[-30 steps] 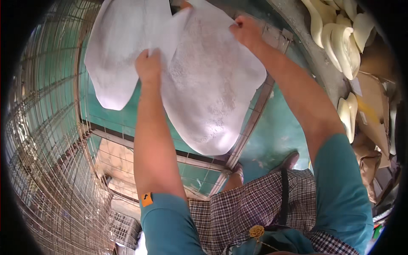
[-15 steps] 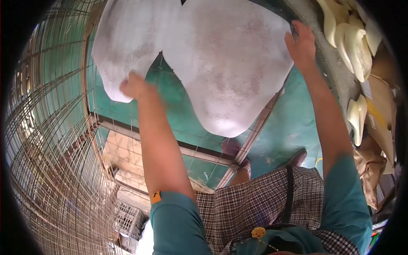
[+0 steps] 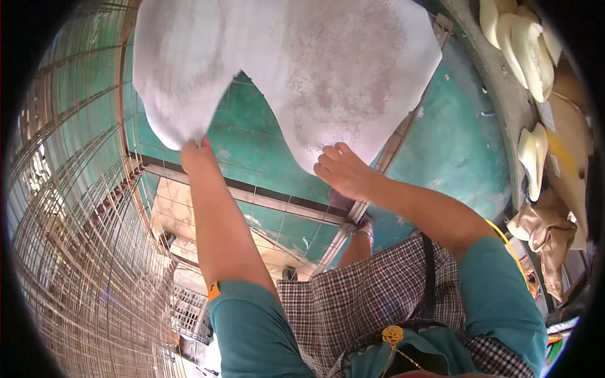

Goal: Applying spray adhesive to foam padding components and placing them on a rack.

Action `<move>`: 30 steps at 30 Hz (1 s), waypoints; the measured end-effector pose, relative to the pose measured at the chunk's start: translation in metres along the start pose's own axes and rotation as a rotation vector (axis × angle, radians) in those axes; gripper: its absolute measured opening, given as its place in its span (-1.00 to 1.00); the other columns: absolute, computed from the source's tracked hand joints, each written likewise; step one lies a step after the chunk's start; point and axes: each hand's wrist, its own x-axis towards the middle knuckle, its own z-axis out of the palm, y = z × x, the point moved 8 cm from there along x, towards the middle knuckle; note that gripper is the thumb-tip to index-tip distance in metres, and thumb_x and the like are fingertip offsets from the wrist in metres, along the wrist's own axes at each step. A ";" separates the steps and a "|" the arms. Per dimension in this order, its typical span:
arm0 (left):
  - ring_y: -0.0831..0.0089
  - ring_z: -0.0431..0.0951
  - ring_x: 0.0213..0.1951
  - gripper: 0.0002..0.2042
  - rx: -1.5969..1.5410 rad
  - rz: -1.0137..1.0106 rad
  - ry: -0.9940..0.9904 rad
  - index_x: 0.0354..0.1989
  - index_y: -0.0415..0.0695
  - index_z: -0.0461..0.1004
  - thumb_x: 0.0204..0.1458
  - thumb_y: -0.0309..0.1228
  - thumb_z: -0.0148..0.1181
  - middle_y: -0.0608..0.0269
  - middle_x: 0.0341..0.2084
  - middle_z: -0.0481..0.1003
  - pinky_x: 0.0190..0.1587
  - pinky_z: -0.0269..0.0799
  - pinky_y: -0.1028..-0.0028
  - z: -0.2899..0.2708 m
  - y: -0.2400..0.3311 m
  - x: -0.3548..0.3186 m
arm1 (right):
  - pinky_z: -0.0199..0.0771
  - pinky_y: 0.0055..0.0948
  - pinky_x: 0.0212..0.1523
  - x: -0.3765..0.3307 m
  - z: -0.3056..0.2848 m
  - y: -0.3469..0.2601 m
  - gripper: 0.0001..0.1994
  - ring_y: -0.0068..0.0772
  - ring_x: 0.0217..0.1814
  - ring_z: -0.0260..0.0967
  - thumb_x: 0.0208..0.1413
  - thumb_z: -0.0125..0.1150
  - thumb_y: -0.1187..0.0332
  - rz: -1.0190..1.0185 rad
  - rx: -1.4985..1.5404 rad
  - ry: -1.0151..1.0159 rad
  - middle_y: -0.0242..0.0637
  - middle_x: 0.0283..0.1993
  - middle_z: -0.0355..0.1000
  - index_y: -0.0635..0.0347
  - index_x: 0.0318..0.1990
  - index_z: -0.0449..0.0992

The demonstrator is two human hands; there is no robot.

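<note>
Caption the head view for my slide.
Left hand pinches one end of a mottled white sheet; right hand at another.

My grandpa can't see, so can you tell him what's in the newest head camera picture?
A person's left hand grips one lower end of a large whitish sheet over a wire rack, and the right hand is at the other.

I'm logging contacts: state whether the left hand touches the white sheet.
Touching: the head view shows the left hand closed on the lower left tip of the white sheet, no gap between.
</note>
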 end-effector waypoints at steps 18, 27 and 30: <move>0.25 0.43 -0.37 -0.25 0.323 -0.441 -0.176 0.22 -0.01 -0.14 -0.14 -0.50 0.17 0.07 -0.23 0.36 -0.39 0.45 0.42 -0.149 -0.123 -0.434 | 0.37 -0.33 -0.42 -0.341 -0.475 -0.166 -0.60 -0.19 -0.37 0.34 -0.33 0.14 0.55 0.284 0.070 0.539 -0.19 -0.28 0.37 0.26 -0.18 0.37; 0.44 0.47 -0.40 -0.79 0.590 1.036 -1.147 -0.19 -0.22 0.41 -0.05 -0.58 0.04 0.21 -0.39 0.46 -0.32 0.39 0.54 0.091 0.058 -0.853 | 0.08 -0.22 0.16 -0.731 -0.582 -0.102 -0.46 0.00 0.16 0.04 -0.22 0.13 0.50 1.500 -0.669 1.020 0.01 0.10 0.14 0.27 0.05 0.22; 0.21 0.41 -0.21 -0.74 0.507 1.550 -1.478 -0.20 -0.22 0.41 -0.13 -0.59 0.04 0.09 -0.30 0.44 -0.12 0.33 0.34 0.131 0.071 -1.017 | 0.07 -0.21 0.18 -0.761 -0.568 -0.068 -0.35 0.04 0.20 0.00 -0.29 0.13 0.52 1.504 -0.508 1.090 0.03 0.14 0.10 0.23 0.11 0.16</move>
